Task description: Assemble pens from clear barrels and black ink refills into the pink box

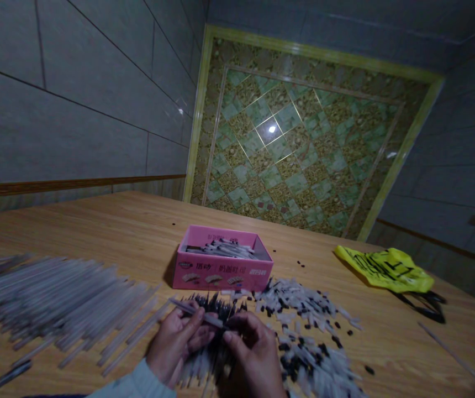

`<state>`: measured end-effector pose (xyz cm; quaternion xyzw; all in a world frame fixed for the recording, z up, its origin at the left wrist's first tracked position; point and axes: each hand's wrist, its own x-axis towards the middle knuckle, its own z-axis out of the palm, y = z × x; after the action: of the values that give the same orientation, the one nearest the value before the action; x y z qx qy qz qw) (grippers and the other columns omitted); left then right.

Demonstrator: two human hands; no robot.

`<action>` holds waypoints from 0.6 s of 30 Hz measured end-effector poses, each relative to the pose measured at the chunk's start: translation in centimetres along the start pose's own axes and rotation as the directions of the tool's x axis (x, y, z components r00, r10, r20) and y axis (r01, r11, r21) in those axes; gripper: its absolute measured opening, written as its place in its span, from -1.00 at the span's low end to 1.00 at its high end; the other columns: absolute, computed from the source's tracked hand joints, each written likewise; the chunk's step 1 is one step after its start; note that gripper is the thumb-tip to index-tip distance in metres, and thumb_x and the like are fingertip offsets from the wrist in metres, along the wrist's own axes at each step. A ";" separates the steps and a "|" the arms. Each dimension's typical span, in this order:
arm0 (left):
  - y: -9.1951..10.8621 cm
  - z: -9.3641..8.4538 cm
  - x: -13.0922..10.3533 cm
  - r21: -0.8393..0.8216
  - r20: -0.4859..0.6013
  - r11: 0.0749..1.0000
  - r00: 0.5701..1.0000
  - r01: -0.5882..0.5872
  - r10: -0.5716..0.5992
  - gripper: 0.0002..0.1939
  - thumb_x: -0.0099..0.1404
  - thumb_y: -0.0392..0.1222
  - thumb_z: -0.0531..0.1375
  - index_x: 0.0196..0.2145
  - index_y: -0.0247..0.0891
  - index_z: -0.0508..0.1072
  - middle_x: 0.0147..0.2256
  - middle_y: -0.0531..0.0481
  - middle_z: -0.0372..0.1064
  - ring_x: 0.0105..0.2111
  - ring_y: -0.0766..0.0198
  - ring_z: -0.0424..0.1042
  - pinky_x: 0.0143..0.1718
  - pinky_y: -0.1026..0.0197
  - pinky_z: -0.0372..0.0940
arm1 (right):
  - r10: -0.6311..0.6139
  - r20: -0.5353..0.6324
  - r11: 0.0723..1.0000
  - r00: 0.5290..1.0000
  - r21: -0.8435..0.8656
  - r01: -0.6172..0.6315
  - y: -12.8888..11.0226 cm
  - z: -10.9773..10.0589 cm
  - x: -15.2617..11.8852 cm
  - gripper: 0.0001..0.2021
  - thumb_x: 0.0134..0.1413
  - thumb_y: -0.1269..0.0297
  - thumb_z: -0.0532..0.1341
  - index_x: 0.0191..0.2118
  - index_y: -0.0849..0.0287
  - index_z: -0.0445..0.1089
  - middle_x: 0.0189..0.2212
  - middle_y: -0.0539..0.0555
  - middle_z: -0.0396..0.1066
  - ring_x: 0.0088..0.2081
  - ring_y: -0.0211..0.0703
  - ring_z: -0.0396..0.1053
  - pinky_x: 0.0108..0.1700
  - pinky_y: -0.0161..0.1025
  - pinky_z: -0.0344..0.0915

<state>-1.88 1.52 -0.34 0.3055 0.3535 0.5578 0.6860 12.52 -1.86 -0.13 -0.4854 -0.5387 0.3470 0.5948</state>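
My left hand (pixel 179 340) is closed around a slim, pale tube (pixel 196 313), which slants down to the right in front of the pink box. At the tube's right end, my right hand (pixel 252 345) is pinched; whatever small piece lies between its fingertips is too small to make out. Beneath and behind both hands is a heap of dark-tipped thin parts (pixel 210 303), partly hidden by them. Right of my right hand lie loose small clear caps and black pieces (pixel 299 301). Many long clear tubes (pixel 67 301) are piled to the left.
An open pink box (pixel 221 275) holding slim pieces stands behind my hands. A yellow bag (pixel 386 269) with black straps lies at the right, near a single thin tube (pixel 448 349). Behind the wooden table (pixel 130 221) are tiled walls.
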 end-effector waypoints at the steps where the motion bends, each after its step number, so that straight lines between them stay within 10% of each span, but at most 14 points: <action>1: 0.0 0.0 0.0 -0.004 0.001 1.000 1.000 0.000 0.000 -0.56 -0.09 -0.19 0.38 -0.35 -0.23 0.20 -0.49 -0.07 0.52 -0.47 0.15 0.54 -0.45 0.23 0.42 | -0.005 -0.001 1.000 1.000 -0.017 0.005 -0.1 0.0 0.0 -0.90 -0.22 0.42 0.26 -0.44 0.23 0.43 -0.49 0.06 0.45 -0.40 -0.12 0.37 -0.34 -0.28 0.26; 18: 0.6 0.1 -0.4 0.074 0.146 0.995 0.988 -0.072 0.061 -0.63 -0.05 -0.22 0.35 -0.41 -0.23 0.20 -0.45 -0.05 0.54 -0.46 0.23 0.52 -0.43 0.25 0.40 | 0.095 0.088 0.995 0.992 -0.009 -0.094 0.7 0.2 -0.5 -0.56 0.09 -0.04 0.06 -0.58 0.23 0.30 -0.67 -0.05 0.20 -0.58 -0.30 0.14 -0.55 -0.39 0.08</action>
<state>-2.15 1.23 0.23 0.3832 0.3148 0.5425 0.6781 12.33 -2.05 -0.98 -0.4961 -0.5415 0.3945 0.5522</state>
